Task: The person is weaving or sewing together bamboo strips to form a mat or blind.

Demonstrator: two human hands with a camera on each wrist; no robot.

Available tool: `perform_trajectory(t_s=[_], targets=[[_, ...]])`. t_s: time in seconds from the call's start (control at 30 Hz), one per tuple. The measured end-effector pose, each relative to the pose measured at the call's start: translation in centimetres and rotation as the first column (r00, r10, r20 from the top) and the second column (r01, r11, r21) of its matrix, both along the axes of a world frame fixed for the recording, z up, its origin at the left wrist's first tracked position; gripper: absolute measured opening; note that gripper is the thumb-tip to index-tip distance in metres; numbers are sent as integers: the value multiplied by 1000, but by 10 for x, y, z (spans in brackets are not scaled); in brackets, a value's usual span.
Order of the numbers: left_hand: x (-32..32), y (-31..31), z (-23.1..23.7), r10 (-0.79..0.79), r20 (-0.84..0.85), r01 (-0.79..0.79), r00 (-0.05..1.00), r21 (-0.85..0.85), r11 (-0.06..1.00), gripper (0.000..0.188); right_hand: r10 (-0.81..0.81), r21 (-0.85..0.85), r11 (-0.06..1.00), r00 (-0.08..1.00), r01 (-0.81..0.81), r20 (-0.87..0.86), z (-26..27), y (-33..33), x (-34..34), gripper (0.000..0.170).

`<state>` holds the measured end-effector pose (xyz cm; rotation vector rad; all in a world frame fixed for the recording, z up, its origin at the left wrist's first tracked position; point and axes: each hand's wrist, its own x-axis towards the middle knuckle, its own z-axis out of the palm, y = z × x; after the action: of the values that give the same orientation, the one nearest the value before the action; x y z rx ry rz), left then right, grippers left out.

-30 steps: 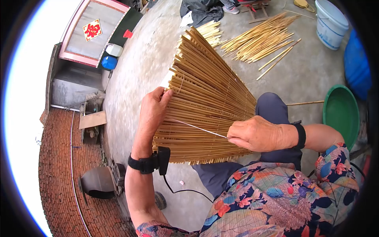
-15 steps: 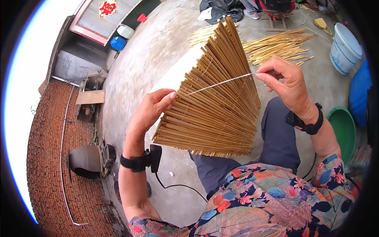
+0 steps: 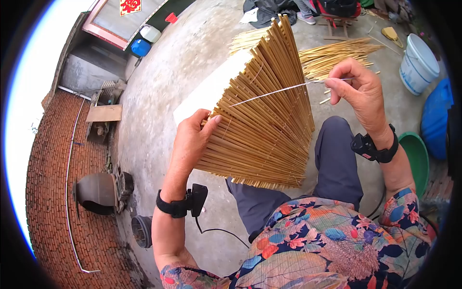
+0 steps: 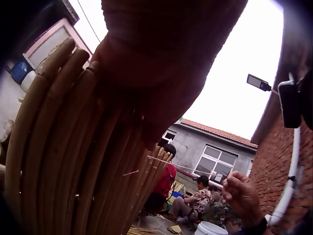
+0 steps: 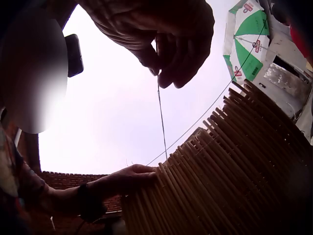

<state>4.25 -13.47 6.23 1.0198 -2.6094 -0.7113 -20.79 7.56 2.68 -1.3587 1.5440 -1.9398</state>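
Note:
A mat of thin tan stalks [image 3: 269, 130], stitched together in rows, stands fanned out over the person's lap. My left hand [image 3: 192, 139] grips its upper left edge, thumb on the near face. In the left wrist view that hand is a dark shape over the stalk ends. Up and to the right of the mat, my right hand [image 3: 358, 91] pinches a thin white thread [image 3: 274, 93] between thumb and fingertips. The thread runs straight from the mat, just right of the left thumb. Against the sky in the right wrist view, the thread [image 5: 161, 112] hangs straight below the pinching fingers.
Loose stalks [image 3: 337, 55] lie on the concrete floor beyond the mat. To the right stand a white bucket [image 3: 418, 65], a blue barrel [image 3: 437, 120] and a green basin [image 3: 417, 164]. A dark jar [image 3: 96, 193] is by the brick wall at left. Other people sit farther off.
The right hand has gone from low over the mat, near the knee, up and rightward with the thread. The left hand still holds the edge, and the mat has tilted.

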Motion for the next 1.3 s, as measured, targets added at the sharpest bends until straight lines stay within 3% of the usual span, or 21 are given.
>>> perform_trajectory(t_s=[0.03, 0.07, 0.13, 0.17, 0.23, 0.3, 0.37, 0.43, 0.5, 0.53, 0.6, 0.73, 0.77, 0.83, 0.9, 0.97, 1.03, 1.3], targets=[[-5, 8, 2, 48, 27, -46, 998, -77, 996, 35, 35, -63, 998, 991, -27, 126, -3, -3, -1, 7], [-10, 14, 3, 93, 51, -85, 994, -155, 984, 32, 30, -64, 998, 991, -22, 129, -6, -6, -1, 7], [-10, 16, 4, 64, 27, -58, 998, -174, 983, 30, 240, -319, 939, 912, -131, 332, -5, -19, 3, 10], [-9, 17, 4, 42, 5, -41, 999, -190, 981, 29, 240, -320, 939, 912, -130, 333, -3, -23, 4, 10], [-9, 17, 3, 40, -3, -40, 999, -189, 981, 31, 420, -508, 840, 821, -191, 386, -1, -30, 8, 12], [-11, 20, 5, 33, -14, -35, 999, -189, 981, 33, 432, -518, 834, 812, -192, 393, 9, -33, 10, 14], [-15, 21, 7, 71, 18, -68, 997, -137, 988, 39, 557, -549, 772, 755, -319, 345, 11, -38, 12, 14], [-21, 23, 10, 76, 18, -73, 997, -134, 988, 41, 546, -533, 785, 761, -317, 352, 8, -45, 25, 17], [-25, 26, 12, 86, 24, -82, 996, -128, 988, 43, 438, -256, 894, 840, -369, 321, 0, -51, 38, 19], [-28, 29, 14, 93, 32, -88, 995, -132, 987, 43, 436, -258, 895, 839, -365, 325, -6, -52, 44, 19], [-31, 28, 14, 98, 43, -91, 994, -137, 986, 44, 404, -22, 911, 881, -411, 246, -20, -56, 55, 15], [-31, 25, 13, 64, 25, -59, 998, -161, 985, 40, 336, 95, 935, 938, -343, 82, -27, -60, 58, 17], [-31, 25, 13, 76, 28, -71, 997, -154, 986, 39, 334, 94, 935, 939, -341, 84, -30, -63, 58, 17], [-31, 26, 15, 89, 41, -82, 995, -145, 986, 39, 184, 35, 983, 954, -181, -235, -38, -72, 60, 18], [-31, 26, 13, 100, 58, -92, 993, -133, 987, 39, 148, 12, 988, 948, -151, -283, -42, -77, 64, 18], [-31, 27, 11, 69, -64, -75, 996, -98, 992, 38, 113, -10, 992, 938, -123, -328, -41, -77, 65, 19], [-31, 28, 12, 66, -66, -72, 996, -108, 991, 38, 44, -57, 996, 905, -75, -423, -40, -77, 66, 20], [-32, 30, 12, 48, -72, -57, 996, -135, 989, 37, 54, -14, 998, 878, -69, -475, -38, -77, 71, 23]])
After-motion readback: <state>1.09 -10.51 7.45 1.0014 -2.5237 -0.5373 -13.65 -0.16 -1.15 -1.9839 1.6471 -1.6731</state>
